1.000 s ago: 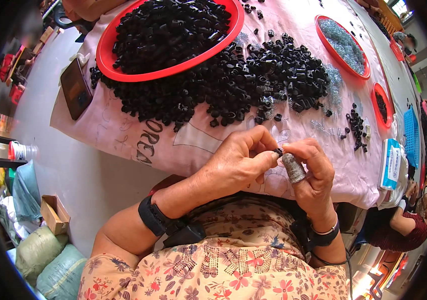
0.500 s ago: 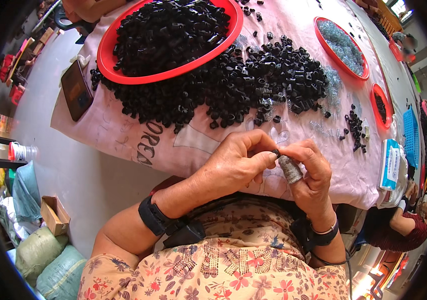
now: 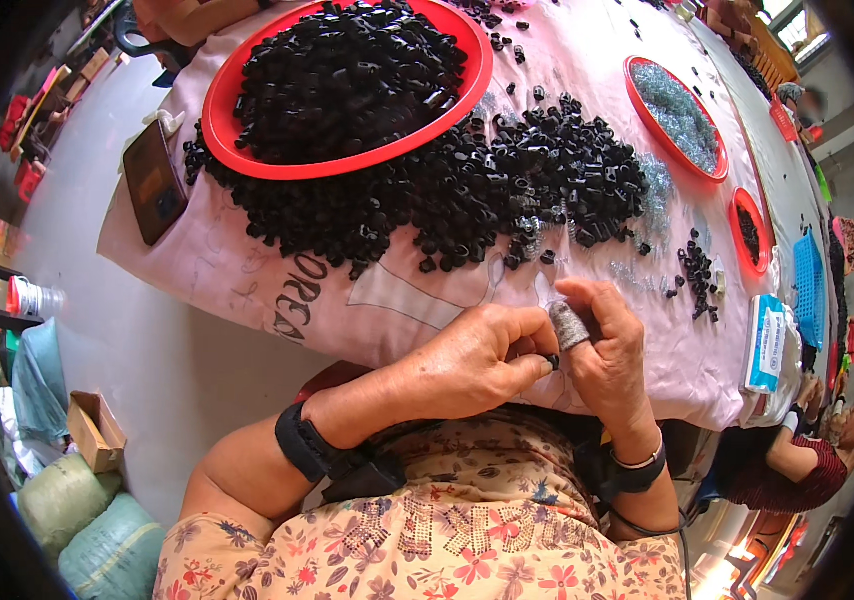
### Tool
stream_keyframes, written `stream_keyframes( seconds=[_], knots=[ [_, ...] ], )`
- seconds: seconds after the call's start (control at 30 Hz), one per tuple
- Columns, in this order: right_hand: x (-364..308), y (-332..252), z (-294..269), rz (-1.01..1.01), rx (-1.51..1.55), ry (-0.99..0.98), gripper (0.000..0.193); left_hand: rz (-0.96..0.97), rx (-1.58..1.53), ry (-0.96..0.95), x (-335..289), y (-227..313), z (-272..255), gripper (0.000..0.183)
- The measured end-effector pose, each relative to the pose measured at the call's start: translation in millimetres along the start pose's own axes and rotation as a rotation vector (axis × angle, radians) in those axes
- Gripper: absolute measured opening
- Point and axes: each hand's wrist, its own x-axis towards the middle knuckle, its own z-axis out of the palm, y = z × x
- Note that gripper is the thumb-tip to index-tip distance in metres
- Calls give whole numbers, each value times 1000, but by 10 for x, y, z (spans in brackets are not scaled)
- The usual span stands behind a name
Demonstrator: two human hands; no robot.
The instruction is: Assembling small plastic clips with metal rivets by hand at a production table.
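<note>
My left hand [image 3: 492, 362] is closed in a pinch on a small black plastic piece [image 3: 553, 362], close to the table's near edge. Right beside it, my right hand [image 3: 607, 355] has its index finger and thumb curved toward each other with a gap between the tips; nothing shows in them. A grey wrap [image 3: 569, 325] covers its thumb. Beyond both hands lies a wide heap of similar black plastic pieces [image 3: 487, 190], with fine clear springs [image 3: 657, 185] at its right side. A large red basin [image 3: 347, 168] full of black pieces stands behind the heap.
Pink printed cloth [image 3: 387, 310] covers the table. A phone [image 3: 154, 185] lies at its left edge. On the right are a red bowl of springs [image 3: 722, 165], a smaller red bowl [image 3: 765, 255], a blue basket [image 3: 809, 290] and a tissue pack [image 3: 767, 345]. Another person [image 3: 797, 465] sits at right.
Both hands have come nearer to my body. The right fingers have parted from the black piece, which stays in my left hand's pinch. The whole view has shifted slightly.
</note>
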Motion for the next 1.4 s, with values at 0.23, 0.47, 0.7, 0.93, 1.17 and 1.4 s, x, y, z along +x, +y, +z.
stream_keyframes(
  seconds=[0.23,0.47,0.7,0.93,1.17,1.4],
  knots=[
    [173,-114,-28,233,25,-59,36,21,46,-6,-12,28,3,10],
    [92,36,-46,203,2,-23,22,69,112,9,-20,44,-16,11],
    [195,-64,-136,20,-264,21,22,54,131,13,-26,73,-25,12],
    [423,-47,-51,-150,-529,-51,35,52,86,9,-15,38,-28,15],
    [451,-57,-22,-216,-513,-113,28,75,68,23,11,-29,-9,16],
    [399,-86,-127,-198,-421,-5,18,37,24,27,7,-17,-37,9]
  ],
)
